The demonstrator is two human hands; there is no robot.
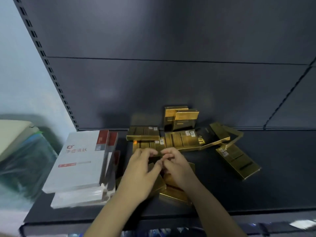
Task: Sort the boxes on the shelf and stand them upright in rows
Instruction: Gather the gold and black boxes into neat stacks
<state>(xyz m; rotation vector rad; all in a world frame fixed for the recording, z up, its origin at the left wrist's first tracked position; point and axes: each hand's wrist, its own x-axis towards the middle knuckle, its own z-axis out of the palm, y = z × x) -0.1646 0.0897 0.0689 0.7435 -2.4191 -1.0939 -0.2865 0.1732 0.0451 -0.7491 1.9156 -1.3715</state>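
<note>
Left hand (142,170) and right hand (177,168) pinch one flat gold box (153,164) between curled fingers, probably to stand it up.

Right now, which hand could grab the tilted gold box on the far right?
Probably the right hand: after releasing the middle box, it is nearer the tilted gold box; the left hand would cross over.

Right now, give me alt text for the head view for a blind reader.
A left hand and right hand grip a gold box among others lying flat on a dark shelf. Two gold boxes stand upright behind; white boxes are stacked left.
</note>
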